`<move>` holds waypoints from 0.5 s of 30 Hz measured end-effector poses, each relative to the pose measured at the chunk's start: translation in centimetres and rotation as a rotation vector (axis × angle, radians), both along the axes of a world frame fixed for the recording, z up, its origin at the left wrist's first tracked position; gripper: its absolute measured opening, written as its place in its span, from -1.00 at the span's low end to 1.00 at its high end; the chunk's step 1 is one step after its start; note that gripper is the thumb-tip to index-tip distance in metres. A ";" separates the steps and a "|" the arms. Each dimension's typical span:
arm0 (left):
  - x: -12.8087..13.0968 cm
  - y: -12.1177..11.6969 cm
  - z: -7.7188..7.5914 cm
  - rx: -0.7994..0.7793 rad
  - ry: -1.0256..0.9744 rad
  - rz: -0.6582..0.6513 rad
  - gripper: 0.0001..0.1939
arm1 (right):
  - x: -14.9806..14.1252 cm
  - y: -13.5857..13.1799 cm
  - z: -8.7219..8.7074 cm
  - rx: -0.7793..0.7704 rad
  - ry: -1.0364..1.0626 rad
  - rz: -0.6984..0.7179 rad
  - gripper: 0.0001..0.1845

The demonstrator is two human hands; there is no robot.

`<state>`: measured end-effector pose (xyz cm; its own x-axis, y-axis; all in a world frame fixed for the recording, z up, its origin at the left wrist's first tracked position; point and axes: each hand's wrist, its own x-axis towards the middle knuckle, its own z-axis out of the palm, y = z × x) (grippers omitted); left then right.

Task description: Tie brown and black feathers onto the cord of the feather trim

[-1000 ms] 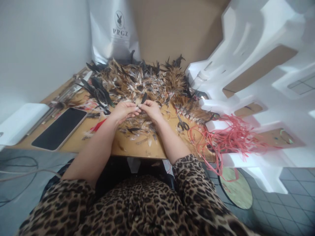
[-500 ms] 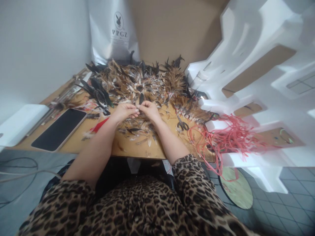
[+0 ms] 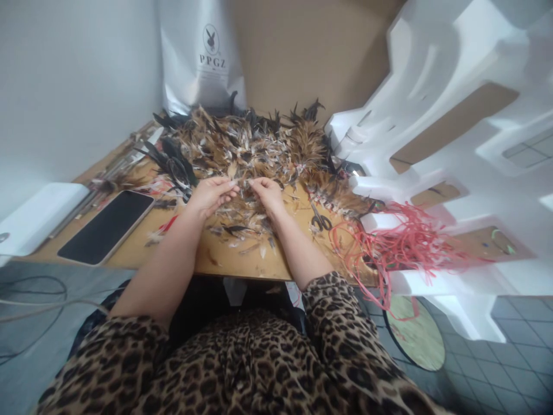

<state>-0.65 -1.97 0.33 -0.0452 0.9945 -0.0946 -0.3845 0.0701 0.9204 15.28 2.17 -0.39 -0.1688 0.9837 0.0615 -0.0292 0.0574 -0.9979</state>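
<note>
My left hand [image 3: 213, 196] is closed in a pinch, and a small tan feather [image 3: 232, 171] rises from its fingertips. A short gap to the right, my right hand [image 3: 268, 194] also pinches with thumb and forefinger. What its fingertips hold is too small to make out. Both hands hover at the near edge of a large heap of brown, white and black feathers [image 3: 254, 144]. Loose feathers [image 3: 244, 227] lie scattered on the wooden table [image 3: 216, 262] beneath them. A bunch of long black feathers [image 3: 175, 164] is left of my left hand.
Dark-handled scissors [image 3: 320, 219] lie right of my right hand. Red strips [image 3: 406, 236] spill over white foam pieces [image 3: 432, 282] at the right. On the left are a phone [image 3: 106, 227] and a white box [image 3: 43, 216]. A silver bag [image 3: 203, 86] stands behind the heap.
My hands have moved apart, opening a gap between the fingertips. The dark feather that stood between them no longer shows there; a tan one shows at my left fingertips.
</note>
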 end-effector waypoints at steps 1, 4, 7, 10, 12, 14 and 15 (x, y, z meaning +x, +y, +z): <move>-0.1 0.0 0.1 -0.001 -0.023 0.015 -0.88 | -0.1 0.0 -0.1 0.022 -0.026 0.001 -0.69; -0.5 0.1 0.2 -0.001 -0.086 0.056 -0.90 | -0.3 0.0 -0.3 0.080 -0.104 0.023 -0.76; -1.1 0.4 0.3 0.024 -0.153 0.126 -0.93 | -0.4 0.1 -0.4 0.126 -0.169 0.058 -0.83; -1.7 0.7 0.3 0.029 -0.212 0.241 -0.95 | -0.3 0.1 -0.3 0.191 -0.244 0.080 -0.85; -2.1 0.8 0.4 0.016 -0.244 0.274 -0.96 | -0.2 0.1 -0.3 0.238 -0.308 0.100 -0.85; -2.2 0.9 0.5 0.004 -0.266 0.290 -0.96 | -0.2 0.1 -0.3 0.283 -0.389 0.127 -0.85; -2.3 0.9 0.5 0.001 -0.273 0.296 -0.96 | -0.3 0.1 -0.2 0.302 -0.436 0.144 -0.84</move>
